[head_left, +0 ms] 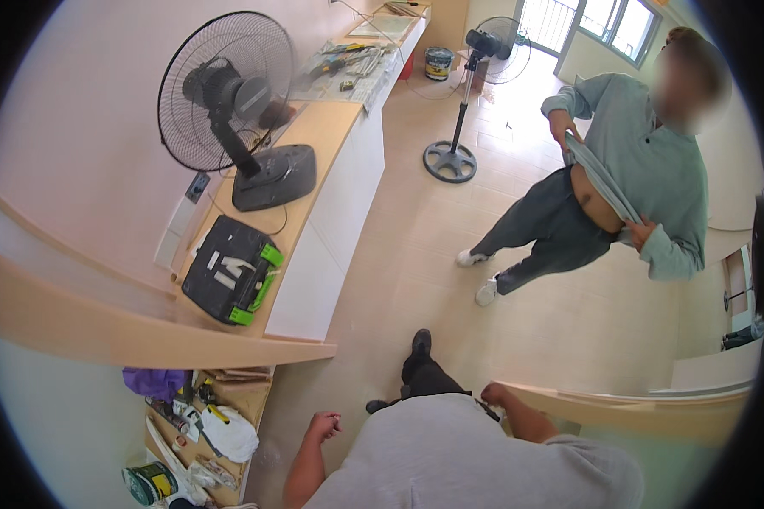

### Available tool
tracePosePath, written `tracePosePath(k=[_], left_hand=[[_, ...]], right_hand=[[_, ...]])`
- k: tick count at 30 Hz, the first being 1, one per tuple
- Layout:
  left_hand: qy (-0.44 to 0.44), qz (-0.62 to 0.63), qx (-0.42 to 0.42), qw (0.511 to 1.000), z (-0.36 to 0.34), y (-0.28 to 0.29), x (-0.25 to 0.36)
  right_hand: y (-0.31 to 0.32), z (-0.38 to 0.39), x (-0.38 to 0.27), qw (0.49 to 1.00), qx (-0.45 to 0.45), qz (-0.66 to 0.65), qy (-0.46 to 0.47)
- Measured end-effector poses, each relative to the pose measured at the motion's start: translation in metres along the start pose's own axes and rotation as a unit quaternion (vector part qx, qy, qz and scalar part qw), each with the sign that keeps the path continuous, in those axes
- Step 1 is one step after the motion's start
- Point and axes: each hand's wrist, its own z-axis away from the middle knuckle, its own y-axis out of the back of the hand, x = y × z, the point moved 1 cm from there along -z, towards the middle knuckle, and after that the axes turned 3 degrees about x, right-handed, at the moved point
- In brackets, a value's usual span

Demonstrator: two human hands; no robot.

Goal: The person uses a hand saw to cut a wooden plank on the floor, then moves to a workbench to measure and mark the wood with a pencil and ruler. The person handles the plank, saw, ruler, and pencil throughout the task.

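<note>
My left hand [325,425] hangs beside my body at the lower middle, its fingers curled in and nothing visible in them. It is nearest to the low wooden shelf [257,397], which bears tools, a white cloth bundle [229,434], a purple bag [154,383] and a dark green tub [149,483]. Close to my right hip, my right hand [495,395] is held low by the end of a wooden edge [620,405]; its fingers are mostly hidden. Neither hand touches the black tool case [225,267] with green latches on the counter.
A desk fan [229,93] stands on the wooden counter [331,119], with tools on a sheet farther back. A pedestal fan [457,127] and a paint bucket [438,64] stand on the floor. Ahead to the right, another person [637,161] lifts their shirt hem with both hands.
</note>
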Motion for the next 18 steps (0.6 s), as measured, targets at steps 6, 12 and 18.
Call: tracePosePath(k=[6,12,18], left_hand=[[-0.108,-0.189,-0.051,0.975,-0.01,-0.001,0.193],[-0.246,-0.174,-0.168,0.939,0.066,0.038,0.287],[-0.228,-0.397,0.087,0.884,-0.001,0.03,0.367]], right_hand=[[0.037,-0.049,0.01,0.987,0.074,-0.058,0.131],[0.175,-0.053,-0.015,0.924,0.114,-0.363,-0.02],[0.269,-0.084,-0.037,0.87,0.185,-0.451,-0.073]])
